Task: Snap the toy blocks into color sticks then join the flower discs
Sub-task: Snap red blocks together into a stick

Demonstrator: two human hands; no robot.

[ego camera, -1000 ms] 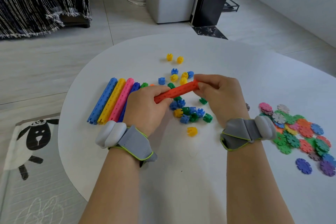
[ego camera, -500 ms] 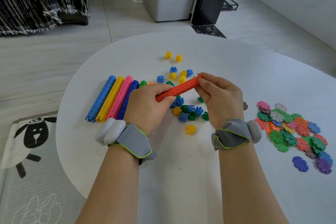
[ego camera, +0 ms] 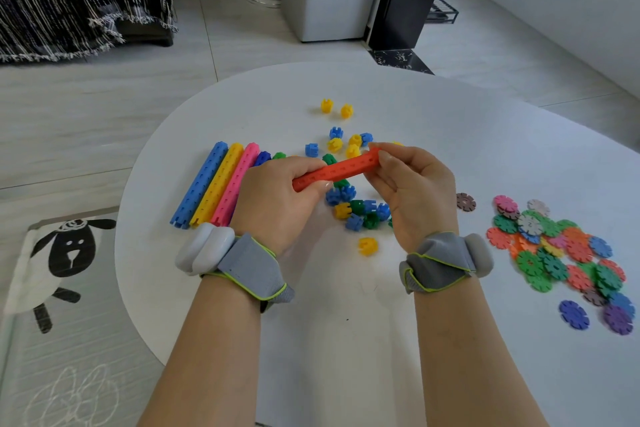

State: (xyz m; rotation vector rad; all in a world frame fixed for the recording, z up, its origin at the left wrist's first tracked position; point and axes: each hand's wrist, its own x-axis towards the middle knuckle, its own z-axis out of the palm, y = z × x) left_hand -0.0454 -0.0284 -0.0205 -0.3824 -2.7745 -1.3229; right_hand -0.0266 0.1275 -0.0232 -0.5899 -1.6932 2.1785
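Your left hand (ego camera: 277, 198) and right hand (ego camera: 415, 194) each grip one end of the orange stick (ego camera: 341, 170), held above the loose blocks (ego camera: 360, 211) mid-table. The built sticks (ego camera: 221, 180) lie just left, near the table (ego camera: 346, 340) edge, and the flower discs (ego camera: 561, 246) are heaped well right. Bare tabletop lies near, between your forearms

On the table (ego camera: 450, 121), sticks (ego camera: 214, 184) lie left, loose blocks (ego camera: 360, 213) centre, flower discs (ego camera: 561, 246) right.
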